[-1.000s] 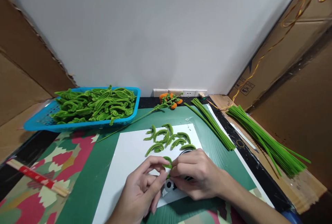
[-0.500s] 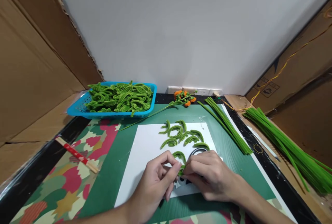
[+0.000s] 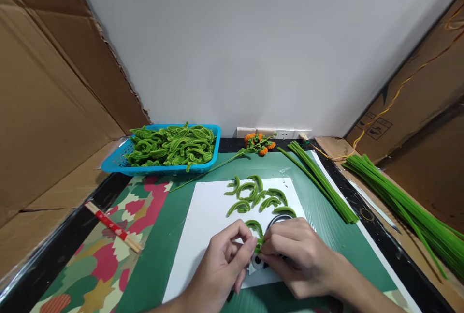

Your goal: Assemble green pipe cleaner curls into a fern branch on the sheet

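My left hand (image 3: 223,260) pinches a short green pipe cleaner piece (image 3: 259,244) between thumb and forefinger. Close against it, my right hand (image 3: 302,255) is closed with its fingertips on that same piece. A dark ring handle, seemingly of scissors (image 3: 272,221), shows behind the right hand; a pale metal part is under the fingers. Whether the right hand also grips them is hidden. Several curled green pipe cleaner pieces (image 3: 247,192) lie on the white sheet (image 3: 203,221) beyond my hands.
A blue basket (image 3: 170,170) heaped with green pipe cleaner shapes stands back left. An orange flower stem (image 3: 250,150) lies at the back. Straight green stems (image 3: 322,182) lie right, with a larger bundle (image 3: 395,211) farther right. Wrapped chopsticks (image 3: 114,227) rest on the left.
The whole scene sits slightly lower in the picture. Both hands keep their pinch, and slightly more of the pale metal part shows below the fingertips.
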The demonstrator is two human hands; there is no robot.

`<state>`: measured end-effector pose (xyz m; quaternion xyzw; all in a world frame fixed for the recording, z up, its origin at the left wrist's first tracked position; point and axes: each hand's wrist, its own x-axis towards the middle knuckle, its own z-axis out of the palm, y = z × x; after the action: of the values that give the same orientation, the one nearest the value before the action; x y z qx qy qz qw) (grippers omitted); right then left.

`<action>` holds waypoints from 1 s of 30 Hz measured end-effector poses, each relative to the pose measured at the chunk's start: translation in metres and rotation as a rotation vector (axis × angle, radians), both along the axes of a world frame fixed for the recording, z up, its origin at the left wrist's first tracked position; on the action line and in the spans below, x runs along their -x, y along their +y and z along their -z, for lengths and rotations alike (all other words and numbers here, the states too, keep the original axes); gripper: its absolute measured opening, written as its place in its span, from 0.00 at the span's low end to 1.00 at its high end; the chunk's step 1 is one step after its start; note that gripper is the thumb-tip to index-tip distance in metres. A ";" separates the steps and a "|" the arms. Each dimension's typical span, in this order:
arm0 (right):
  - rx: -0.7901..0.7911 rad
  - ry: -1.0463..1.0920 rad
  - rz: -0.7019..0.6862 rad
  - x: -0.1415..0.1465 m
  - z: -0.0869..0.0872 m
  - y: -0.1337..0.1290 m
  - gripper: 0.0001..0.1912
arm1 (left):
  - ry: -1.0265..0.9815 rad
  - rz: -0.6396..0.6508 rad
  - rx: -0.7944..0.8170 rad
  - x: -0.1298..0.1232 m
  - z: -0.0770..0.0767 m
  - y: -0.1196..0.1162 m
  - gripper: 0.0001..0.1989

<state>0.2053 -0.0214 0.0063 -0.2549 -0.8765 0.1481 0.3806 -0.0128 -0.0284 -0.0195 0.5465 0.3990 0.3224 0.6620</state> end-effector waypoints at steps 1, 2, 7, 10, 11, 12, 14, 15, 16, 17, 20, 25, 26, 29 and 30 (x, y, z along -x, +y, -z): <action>0.002 0.004 -0.003 0.000 0.000 0.000 0.09 | 0.006 0.001 0.004 0.000 -0.001 0.000 0.19; 0.005 0.008 -0.004 0.001 0.000 -0.001 0.09 | 0.008 0.004 0.008 0.000 -0.003 -0.001 0.19; 0.005 -0.007 -0.013 0.001 -0.001 -0.002 0.06 | 0.005 0.027 -0.010 -0.002 -0.012 -0.002 0.20; -0.021 -0.029 -0.023 0.002 -0.001 -0.001 0.05 | -0.034 0.027 0.016 -0.002 -0.014 -0.002 0.21; -0.029 -0.028 -0.025 0.002 0.000 -0.001 0.05 | -0.047 0.025 0.026 -0.002 -0.013 -0.003 0.21; -0.036 -0.020 -0.028 0.002 0.000 -0.001 0.05 | -0.052 0.023 0.033 -0.001 -0.013 -0.003 0.21; -0.040 0.002 -0.024 0.003 0.001 -0.001 0.06 | -0.045 0.026 0.034 0.000 -0.012 -0.004 0.21; -0.037 0.011 -0.022 0.003 0.002 -0.002 0.06 | -0.038 0.029 0.031 0.001 -0.012 -0.004 0.21; -0.032 0.017 -0.022 0.003 0.002 -0.002 0.07 | -0.033 0.033 0.029 0.001 -0.011 -0.004 0.21; -0.027 0.018 -0.022 0.003 0.003 -0.003 0.07 | -0.030 0.037 0.029 0.002 -0.011 -0.004 0.21; -0.031 0.009 -0.029 0.003 0.004 -0.004 0.08 | -0.034 0.040 0.048 0.002 -0.012 -0.003 0.22; -0.039 0.015 -0.027 0.004 0.000 -0.005 0.10 | -0.028 0.027 0.081 0.000 -0.017 -0.003 0.22; -0.032 0.011 -0.029 0.004 -0.001 -0.005 0.10 | -0.027 0.029 0.086 0.000 -0.018 -0.003 0.23; -0.044 0.012 -0.025 0.004 -0.003 -0.004 0.10 | -0.028 0.031 0.092 0.000 -0.020 -0.003 0.23; -0.056 0.011 -0.021 0.004 -0.003 -0.004 0.10 | -0.029 0.031 0.092 0.000 -0.020 -0.002 0.23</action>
<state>0.2012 -0.0250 0.0093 -0.2341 -0.8808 0.1290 0.3909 -0.0126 -0.0309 0.0005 0.5166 0.3952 0.3013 0.6973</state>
